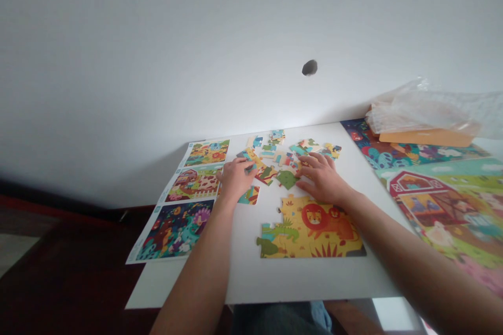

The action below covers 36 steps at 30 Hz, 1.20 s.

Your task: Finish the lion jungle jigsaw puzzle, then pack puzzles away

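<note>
My left hand (234, 179) is at the left of a scatter of loose jigsaw pieces (275, 156), its fingertips pinched on a blue-green piece (248, 167). A multicoloured piece (250, 195) lies just below that hand, apart from it. My right hand (321, 178) rests flat with spread fingers on the pieces' near right side, close to a green piece (286, 179). Nearer me lies a joined section of puzzle (310, 230) showing lions on yellow. Both hands are above it, not touching it.
A printed sheet (176, 204) with three puzzle pictures lies along the white table's (251, 282) left side. A large farm-scene puzzle (444, 209) covers the right, under an orange box (426, 137) and clear plastic (420, 110). A white wall stands behind.
</note>
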Tool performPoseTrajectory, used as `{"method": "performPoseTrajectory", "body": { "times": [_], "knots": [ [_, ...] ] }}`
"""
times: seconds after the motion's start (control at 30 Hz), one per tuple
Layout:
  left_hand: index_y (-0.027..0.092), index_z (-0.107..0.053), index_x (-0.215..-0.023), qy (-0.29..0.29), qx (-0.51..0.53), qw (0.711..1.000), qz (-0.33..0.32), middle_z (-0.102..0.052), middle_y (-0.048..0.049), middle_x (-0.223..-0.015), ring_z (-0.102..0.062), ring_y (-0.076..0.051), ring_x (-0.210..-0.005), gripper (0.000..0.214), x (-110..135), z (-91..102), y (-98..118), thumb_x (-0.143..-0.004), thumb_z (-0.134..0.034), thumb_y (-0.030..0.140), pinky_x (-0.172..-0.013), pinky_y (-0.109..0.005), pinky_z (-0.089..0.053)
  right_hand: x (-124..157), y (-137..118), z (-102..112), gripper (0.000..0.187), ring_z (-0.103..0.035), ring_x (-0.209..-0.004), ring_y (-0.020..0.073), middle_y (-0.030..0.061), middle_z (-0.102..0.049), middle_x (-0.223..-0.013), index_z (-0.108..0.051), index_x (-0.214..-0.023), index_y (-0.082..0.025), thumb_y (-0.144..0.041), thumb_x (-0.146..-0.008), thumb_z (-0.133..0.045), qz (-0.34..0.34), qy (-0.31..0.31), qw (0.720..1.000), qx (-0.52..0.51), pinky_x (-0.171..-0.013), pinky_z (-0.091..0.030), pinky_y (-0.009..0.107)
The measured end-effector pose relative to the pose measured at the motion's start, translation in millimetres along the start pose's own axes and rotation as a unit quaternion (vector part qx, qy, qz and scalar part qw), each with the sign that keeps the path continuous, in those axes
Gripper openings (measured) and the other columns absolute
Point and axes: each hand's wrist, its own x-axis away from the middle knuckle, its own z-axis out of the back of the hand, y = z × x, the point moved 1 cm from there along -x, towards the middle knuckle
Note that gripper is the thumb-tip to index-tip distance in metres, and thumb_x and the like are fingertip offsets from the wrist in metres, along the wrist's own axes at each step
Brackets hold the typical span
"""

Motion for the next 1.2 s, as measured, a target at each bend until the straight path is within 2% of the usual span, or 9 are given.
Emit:
{"method": "performPoseTrajectory", "body": {
  "times": [0.07, 0.17, 0.27, 0.4, 0.53, 0.77, 0.97, 1.1, 1.2],
  "knots": [
    [0.036, -0.075, -0.104, -0.006, 0.008, 1.000, -0.017, -0.065, 0.0035, -0.129, -0.054, -0.030, -0.119, 0.023, 1, 1.4, 3, -0.082, -0.066, 0.038, -0.105, -0.054, -0.036, 0, 3, -2, 0.019, -0.035, -0.133, 0.0351, 0.0064, -0.054, -0.140, -0.072, -0.099, -0.028, -0.039, -0.086, -0.063, -0.006, 0.009, 1.000, 0.001, -0.107, -0.028, 0.060],
    [0.034, -0.074, -0.104, -0.007, 0.026, 0.999, -0.032, -0.067, 0.0045, -0.125, -0.058, -0.024, -0.117, 0.022, 0, 5.0, 3, -0.085, -0.063, 0.030, -0.105, -0.045, -0.038, -2, 5, -3, 0.016, -0.040, -0.129, 0.0330, 0.0061, -0.057, -0.135, -0.072, -0.097, -0.027, -0.035, -0.087, -0.062, -0.015, 0.021, 1.000, -0.001, -0.105, -0.031, 0.056],
    [0.031, -0.074, -0.103, 0.028, 0.034, 0.999, -0.008, -0.070, 0.0031, -0.119, -0.061, -0.022, -0.111, 0.024, -3, 10.6, -5, -0.087, -0.058, 0.024, -0.098, -0.038, -0.043, -2, 6, -2, 0.020, -0.044, -0.125, 0.0318, 0.0078, -0.059, -0.131, -0.073, -0.102, -0.027, -0.035, -0.091, -0.058, -0.030, 0.026, 0.999, 0.000, -0.103, -0.034, 0.053],
    [0.031, -0.074, -0.101, 0.057, 0.011, 0.998, 0.037, -0.071, 0.0012, -0.118, -0.060, -0.026, -0.110, 0.023, -5, 14.2, -15, -0.086, -0.057, 0.024, -0.095, -0.043, -0.044, -1, 2, 0, 0.031, -0.039, -0.129, 0.0333, 0.0092, -0.053, -0.139, -0.069, -0.119, -0.032, -0.036, -0.091, -0.058, 0.002, 0.013, 1.000, -0.002, -0.104, -0.032, 0.056],
    [0.034, -0.076, -0.099, 0.030, 0.012, 0.999, 0.010, -0.069, 0.0031, -0.120, -0.057, -0.027, -0.112, 0.021, -5, 10.8, -15, -0.085, -0.061, 0.029, -0.097, -0.044, -0.042, 1, -2, 0, 0.029, -0.032, -0.136, 0.0367, 0.0068, -0.045, -0.147, -0.072, -0.115, -0.039, -0.046, -0.090, -0.058, 0.036, -0.017, 0.999, -0.014, -0.106, -0.028, 0.061],
    [0.035, -0.076, -0.098, -0.003, -0.011, 1.000, 0.007, -0.068, 0.0028, -0.123, -0.055, -0.030, -0.113, 0.020, -5, 8.3, -14, -0.083, -0.063, 0.033, -0.095, -0.047, -0.042, 0, 3, -1, 0.028, -0.033, -0.133, 0.0374, 0.0063, -0.049, -0.143, -0.074, -0.111, -0.037, -0.045, -0.090, -0.057, -0.008, -0.006, 1.000, -0.007, -0.106, -0.026, 0.063],
    [0.031, -0.075, -0.101, -0.010, 0.001, 1.000, -0.010, -0.064, 0.0023, -0.131, -0.050, -0.029, -0.121, 0.021, -4, 9.4, -11, -0.084, -0.063, 0.031, -0.103, -0.045, -0.038, 0, 3, -3, 0.025, -0.034, -0.132, 0.0367, 0.0060, -0.052, -0.140, -0.075, -0.107, -0.036, -0.043, -0.089, -0.058, -0.015, 0.007, 1.000, -0.002, -0.106, -0.026, 0.063],
    [0.031, -0.073, -0.104, -0.021, -0.005, 0.999, -0.037, -0.062, 0.0010, -0.133, -0.046, -0.030, -0.126, 0.024, 0, 9.0, -5, -0.084, -0.063, 0.040, -0.106, -0.047, -0.035, -1, 4, -3, 0.024, -0.035, -0.131, 0.0364, 0.0059, -0.053, -0.139, -0.075, -0.105, -0.036, -0.043, -0.089, -0.058, -0.026, 0.009, 1.000, 0.001, -0.105, -0.027, 0.063],
    [0.032, -0.070, -0.111, -0.034, -0.012, 0.997, -0.061, -0.057, -0.0003, -0.138, -0.040, -0.033, -0.133, 0.032, 3, 6.6, 0, -0.083, -0.063, 0.047, -0.108, -0.054, -0.031, -1, 4, -3, 0.025, -0.034, -0.134, 0.0368, 0.0058, -0.051, -0.142, -0.075, -0.106, -0.035, -0.043, -0.089, -0.058, -0.026, 0.001, 1.000, -0.001, -0.105, -0.027, 0.064]
  ]
}}
